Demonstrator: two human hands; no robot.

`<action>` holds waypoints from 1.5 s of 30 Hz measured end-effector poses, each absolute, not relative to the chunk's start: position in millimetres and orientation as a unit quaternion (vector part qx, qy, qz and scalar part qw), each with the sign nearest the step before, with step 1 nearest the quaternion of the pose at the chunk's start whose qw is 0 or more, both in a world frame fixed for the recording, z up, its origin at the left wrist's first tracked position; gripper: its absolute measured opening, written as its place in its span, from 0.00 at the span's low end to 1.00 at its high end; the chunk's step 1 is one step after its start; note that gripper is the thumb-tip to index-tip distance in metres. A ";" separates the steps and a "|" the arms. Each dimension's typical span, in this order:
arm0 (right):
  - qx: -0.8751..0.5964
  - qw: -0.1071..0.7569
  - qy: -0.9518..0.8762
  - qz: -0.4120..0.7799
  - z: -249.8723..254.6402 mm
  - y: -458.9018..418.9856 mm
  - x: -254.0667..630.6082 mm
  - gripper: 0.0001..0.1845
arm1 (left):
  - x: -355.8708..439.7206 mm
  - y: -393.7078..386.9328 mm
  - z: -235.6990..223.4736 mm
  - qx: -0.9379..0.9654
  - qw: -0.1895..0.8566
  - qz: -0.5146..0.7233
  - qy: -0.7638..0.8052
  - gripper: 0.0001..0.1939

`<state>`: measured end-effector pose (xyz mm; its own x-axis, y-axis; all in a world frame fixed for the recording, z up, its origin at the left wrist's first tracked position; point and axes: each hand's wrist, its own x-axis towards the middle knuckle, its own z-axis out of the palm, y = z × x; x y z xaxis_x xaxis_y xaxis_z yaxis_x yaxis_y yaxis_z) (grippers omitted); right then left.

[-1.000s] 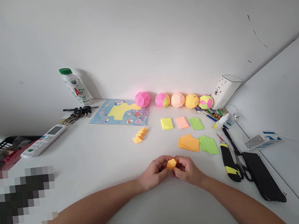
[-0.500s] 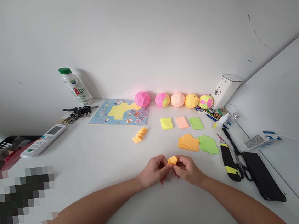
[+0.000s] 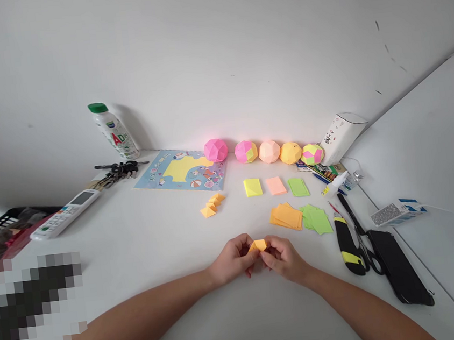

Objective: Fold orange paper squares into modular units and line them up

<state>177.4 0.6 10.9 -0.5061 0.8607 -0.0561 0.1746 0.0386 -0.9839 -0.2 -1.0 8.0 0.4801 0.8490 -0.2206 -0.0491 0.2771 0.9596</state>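
My left hand and my right hand meet over the white table, both pinched on a small folded orange paper piece. Beyond them lie a loose stack of orange paper squares and a stack of green ones. A few folded orange units sit to the upper left. Farther back are three small pads: yellow, peach and green. Several paper balls line the wall.
A black phone, scissors and a black-and-yellow cutter lie at the right. A bottle, keys, a remote and a picture sheet sit at the back left. A white box leans on the wall.
The orange piece has turned and flattened slightly between my fingertips; both hands stay in the same spot.
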 end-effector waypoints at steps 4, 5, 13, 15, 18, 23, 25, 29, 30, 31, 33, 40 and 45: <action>-0.397 0.296 -0.664 0.561 13.0 1.0 176.2 0.07 | -0.1 0.0 7.6 0.493 0.700 0.336 0.392 0.16; -0.395 0.299 -0.664 0.560 13.4 1.1 176.2 0.08 | -0.1 0.3 7.8 0.488 0.703 0.339 0.391 0.16; -0.400 0.344 -0.611 0.590 5.8 0.1 178.5 0.12 | -1.8 0.6 9.3 0.479 0.707 0.329 0.402 0.11; -0.405 0.358 -0.594 0.595 3.9 -0.3 178.4 0.14 | -2.0 0.7 8.6 0.485 0.706 0.324 0.402 0.10; -0.405 0.344 -0.607 0.591 4.1 0.1 178.0 0.14 | -2.1 0.7 6.4 0.502 0.698 0.311 0.404 0.09; -0.406 0.321 -0.655 0.551 6.8 2.0 177.4 0.11 | -1.7 1.0 3.8 0.502 0.698 0.317 0.400 0.09; -0.403 0.322 -0.661 0.546 7.3 2.1 177.1 0.10 | -1.3 1.4 3.8 0.494 0.701 0.328 0.397 0.10; -0.400 0.316 -0.674 0.535 8.8 2.1 176.5 0.09 | -0.1 1.9 4.2 0.509 0.693 0.333 0.387 0.14; -0.400 0.315 -0.676 0.533 9.4 2.2 176.4 0.09 | 0.1 1.9 4.3 0.515 0.690 0.331 0.386 0.15; -0.399 0.313 -0.677 0.533 10.1 2.3 176.4 0.09 | 0.4 1.8 4.6 0.518 0.688 0.328 0.387 0.16; -0.396 0.312 -0.676 0.537 11.2 2.4 176.4 0.10 | 0.7 1.6 5.6 0.519 0.688 0.324 0.391 0.17; -0.397 0.342 -0.655 0.545 5.8 -0.5 177.7 0.06 | -0.5 1.6 9.5 0.494 0.703 0.313 0.405 0.17; -0.355 0.375 -0.690 0.507 3.3 -1.4 179.6 0.02 | -1.2 4.0 3.9 0.478 0.719 0.309 0.398 0.16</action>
